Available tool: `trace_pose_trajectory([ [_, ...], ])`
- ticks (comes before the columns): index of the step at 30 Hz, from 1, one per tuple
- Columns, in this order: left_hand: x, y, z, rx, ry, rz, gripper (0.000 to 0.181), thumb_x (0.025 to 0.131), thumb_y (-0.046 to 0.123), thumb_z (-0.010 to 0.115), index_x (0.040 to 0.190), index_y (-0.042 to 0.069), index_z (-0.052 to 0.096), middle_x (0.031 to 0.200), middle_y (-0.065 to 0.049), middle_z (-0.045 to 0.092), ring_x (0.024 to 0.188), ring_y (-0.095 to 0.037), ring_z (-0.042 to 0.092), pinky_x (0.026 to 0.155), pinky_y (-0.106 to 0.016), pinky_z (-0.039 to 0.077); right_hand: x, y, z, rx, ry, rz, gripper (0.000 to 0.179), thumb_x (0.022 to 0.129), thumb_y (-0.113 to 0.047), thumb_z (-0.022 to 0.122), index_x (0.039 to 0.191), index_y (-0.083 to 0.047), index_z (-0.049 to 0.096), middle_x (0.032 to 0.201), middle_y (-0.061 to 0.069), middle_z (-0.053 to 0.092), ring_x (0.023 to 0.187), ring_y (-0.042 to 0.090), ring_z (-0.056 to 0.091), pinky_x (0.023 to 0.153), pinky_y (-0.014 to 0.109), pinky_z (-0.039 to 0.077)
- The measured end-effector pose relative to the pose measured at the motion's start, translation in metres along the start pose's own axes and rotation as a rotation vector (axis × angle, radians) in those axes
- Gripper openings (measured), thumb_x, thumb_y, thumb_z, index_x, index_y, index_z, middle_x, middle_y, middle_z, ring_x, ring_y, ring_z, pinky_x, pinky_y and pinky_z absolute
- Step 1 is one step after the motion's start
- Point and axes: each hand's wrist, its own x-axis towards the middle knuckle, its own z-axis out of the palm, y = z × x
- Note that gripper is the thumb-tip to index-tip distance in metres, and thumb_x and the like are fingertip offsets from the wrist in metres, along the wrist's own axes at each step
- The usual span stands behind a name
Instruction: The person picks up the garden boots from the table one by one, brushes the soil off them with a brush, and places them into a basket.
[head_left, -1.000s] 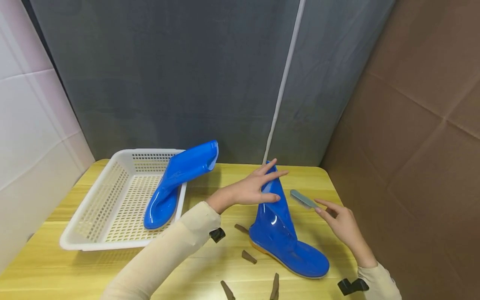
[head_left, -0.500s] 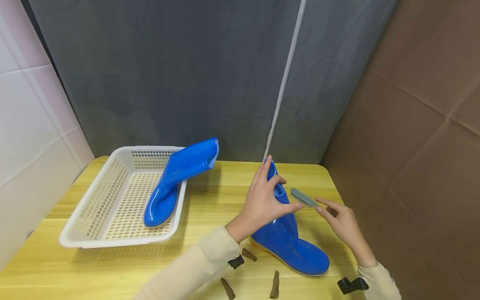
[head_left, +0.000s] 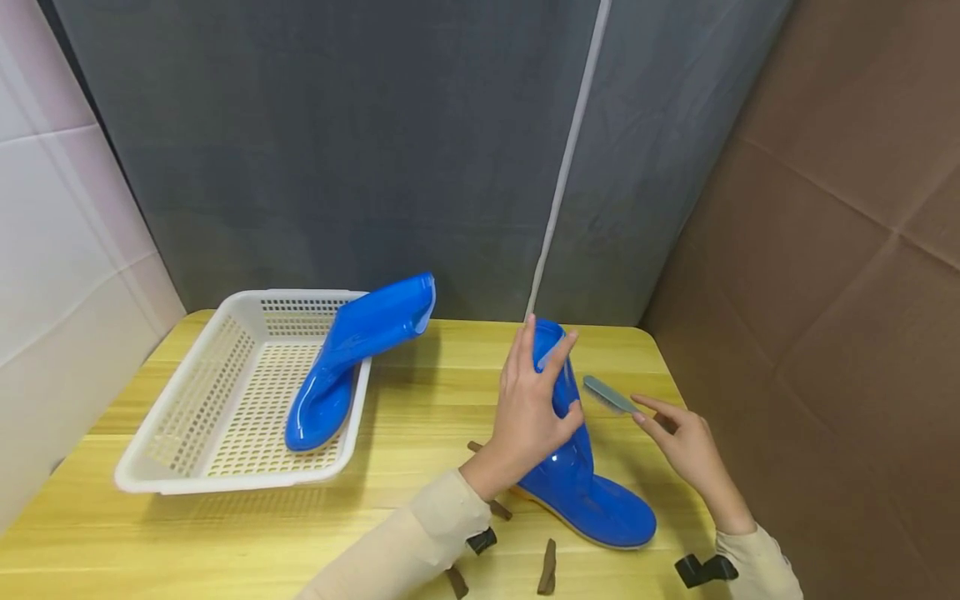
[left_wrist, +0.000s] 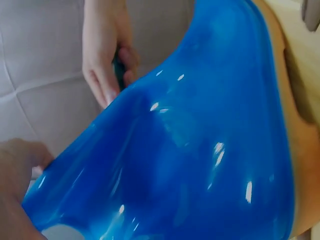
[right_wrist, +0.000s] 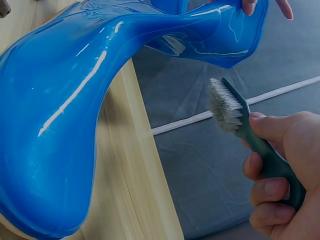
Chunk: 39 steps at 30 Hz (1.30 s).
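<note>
A blue rain boot (head_left: 592, 500) with a tan sole stands on the table, toe pointing front right. My left hand (head_left: 528, 408) holds its shaft near the opening, with some fingers extended. In the left wrist view the left hand (left_wrist: 20, 185) shows at the edge of the shaft, which looks creased. My right hand (head_left: 686, 446) grips the handle of a brush (head_left: 607, 394), off to the right of the boot. Seen from the right wrist, the brush (right_wrist: 227, 107) has pale bristles facing the boot, with a gap between them.
A second blue boot (head_left: 352, 342) lies in a white plastic basket (head_left: 127, 462) at the left, its shaft reaching over the rim. Several brown strips, one of them a curled strip (head_left: 547, 567), lie on the wooden table (head_left: 300, 542). Grey and brown cloth walls surround the table.
My left hand has come down and turned from above the boot's shaft to hold it near the opening, and the shaft now looks straighter. My right hand and brush have barely moved.
</note>
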Motion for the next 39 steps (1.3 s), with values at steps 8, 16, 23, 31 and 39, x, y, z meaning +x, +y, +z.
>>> trace_pose_trajectory([
  [8, -0.011, 0.005, 0.011, 0.039, -0.001, -0.039, 0.072, 0.090, 0.026, 0.067, 0.152, 0.040, 0.035, 0.167, -0.017, -0.010, 0.153, -0.043, 0.017, 0.115, -0.061, 0.035, 0.000, 0.002, -0.001, -0.003, 0.005, -0.014, 0.035, 0.097, -0.031, 0.064, 0.127, -0.014, 0.068, 0.060, -0.004, 0.047, 0.048, 0.006, 0.038, 0.045, 0.025, 0.035],
  [16, -0.018, 0.009, 0.019, 0.001, -0.054, -0.145, 0.062, 0.098, 0.026, 0.056, 0.153, 0.042, 0.032, 0.166, -0.023, -0.007, 0.150, -0.049, 0.020, 0.114, -0.063, 0.035, -0.002, 0.001, -0.002, -0.004, -0.006, -0.006, 0.035, 0.097, -0.032, 0.063, 0.127, -0.015, 0.068, 0.058, -0.004, 0.044, 0.047, 0.007, 0.036, 0.045, 0.026, 0.034],
  [23, -0.020, 0.012, 0.027, 0.008, -0.057, -0.156, 0.066, 0.091, 0.038, 0.066, 0.151, 0.034, 0.039, 0.167, -0.022, 0.002, 0.148, -0.048, 0.026, 0.112, -0.063, 0.037, -0.003, 0.003, -0.001, -0.004, -0.005, -0.012, 0.035, 0.097, -0.032, 0.063, 0.127, -0.015, 0.068, 0.059, -0.004, 0.045, 0.049, 0.007, 0.037, 0.046, 0.025, 0.036],
  [31, -0.019, 0.016, 0.037, 0.043, -0.023, -0.096, 0.101, 0.078, 0.039, 0.083, 0.157, 0.037, 0.020, 0.167, -0.021, 0.002, 0.150, -0.045, 0.023, 0.111, -0.063, 0.038, -0.003, 0.006, -0.001, -0.004, 0.003, -0.017, 0.033, 0.097, -0.031, 0.063, 0.127, -0.016, 0.068, 0.059, -0.005, 0.045, 0.049, 0.007, 0.038, 0.046, 0.025, 0.036],
  [39, -0.019, 0.020, 0.041, -0.054, -0.042, -0.153, 0.127, 0.075, 0.031, 0.086, 0.160, 0.023, -0.008, 0.168, -0.018, -0.002, 0.151, -0.040, 0.024, 0.116, -0.058, 0.036, -0.005, 0.007, -0.002, -0.007, 0.006, -0.006, 0.033, 0.097, -0.031, 0.063, 0.126, -0.016, 0.068, 0.061, -0.004, 0.046, 0.051, 0.007, 0.040, 0.047, 0.025, 0.036],
])
